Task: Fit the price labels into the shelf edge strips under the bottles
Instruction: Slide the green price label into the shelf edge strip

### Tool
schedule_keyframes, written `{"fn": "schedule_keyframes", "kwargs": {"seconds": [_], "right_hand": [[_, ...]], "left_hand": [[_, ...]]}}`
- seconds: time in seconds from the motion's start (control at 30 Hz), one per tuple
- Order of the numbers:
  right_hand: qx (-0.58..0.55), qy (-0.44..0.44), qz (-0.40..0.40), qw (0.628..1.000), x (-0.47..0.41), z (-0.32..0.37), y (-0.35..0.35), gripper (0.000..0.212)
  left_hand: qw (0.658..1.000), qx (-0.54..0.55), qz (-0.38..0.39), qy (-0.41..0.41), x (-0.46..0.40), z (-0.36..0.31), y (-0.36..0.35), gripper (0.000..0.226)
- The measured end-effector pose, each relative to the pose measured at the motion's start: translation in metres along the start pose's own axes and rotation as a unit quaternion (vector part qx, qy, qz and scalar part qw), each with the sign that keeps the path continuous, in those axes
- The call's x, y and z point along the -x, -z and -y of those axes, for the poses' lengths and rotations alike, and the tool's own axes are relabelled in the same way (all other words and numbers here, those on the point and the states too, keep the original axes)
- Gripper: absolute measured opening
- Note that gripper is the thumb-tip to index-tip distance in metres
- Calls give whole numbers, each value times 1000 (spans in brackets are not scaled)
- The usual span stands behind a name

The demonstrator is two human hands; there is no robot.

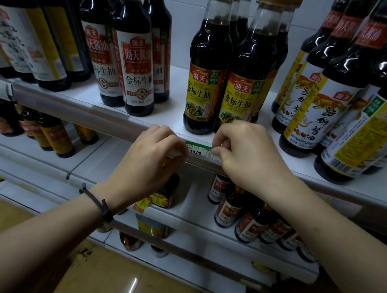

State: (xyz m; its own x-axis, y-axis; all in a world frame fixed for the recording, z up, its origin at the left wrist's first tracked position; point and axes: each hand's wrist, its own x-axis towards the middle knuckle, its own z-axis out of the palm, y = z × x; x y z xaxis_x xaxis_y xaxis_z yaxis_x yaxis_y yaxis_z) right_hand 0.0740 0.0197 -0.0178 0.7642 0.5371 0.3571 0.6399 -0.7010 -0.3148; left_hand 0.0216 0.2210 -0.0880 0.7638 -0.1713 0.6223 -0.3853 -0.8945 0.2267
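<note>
A white price label (199,149) with a green top band and "10.00" printed on it sits at the clear shelf edge strip (81,111), below two yellow-labelled soy sauce bottles (202,90). My left hand (150,164) pinches the label's left end against the strip. My right hand (244,154) pinches its right end with thumb and forefinger. Both ends of the label are hidden under my fingers. A dark cord bracelet circles my left wrist.
Red-labelled soy sauce bottles (134,65) stand left of the label, seafood soy sauce bottles (322,104) right of it. Lower shelves (197,223) hold smaller bottles (229,207). A tan tiled floor (111,281) lies below.
</note>
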Motion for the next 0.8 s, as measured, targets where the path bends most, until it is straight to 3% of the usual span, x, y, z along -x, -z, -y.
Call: {"fn": "schedule_keyframes", "kwargs": {"seconds": [0.17, 0.33, 0.47, 0.6, 0.8], "right_hand": [[24, 8, -9, 1000, 1, -2, -6, 5], [5, -4, -13, 1000, 4, -9, -11, 26], [-19, -16, -8, 1000, 5, -12, -10, 22], [-40, -9, -2, 999, 4, -15, -8, 13], [12, 6, 0, 1000, 8, -24, -6, 15]], "left_hand": [[1000, -5, 8, 2, 0, 0, 1, 13], [1000, -8, 8, 0, 0, 0, 2, 15], [1000, -12, 13, 5, -1, -2, 2, 16], [999, -30, 21, 15, -2, -5, 1, 32], [998, -51, 24, 7, -4, -5, 0, 28]]}}
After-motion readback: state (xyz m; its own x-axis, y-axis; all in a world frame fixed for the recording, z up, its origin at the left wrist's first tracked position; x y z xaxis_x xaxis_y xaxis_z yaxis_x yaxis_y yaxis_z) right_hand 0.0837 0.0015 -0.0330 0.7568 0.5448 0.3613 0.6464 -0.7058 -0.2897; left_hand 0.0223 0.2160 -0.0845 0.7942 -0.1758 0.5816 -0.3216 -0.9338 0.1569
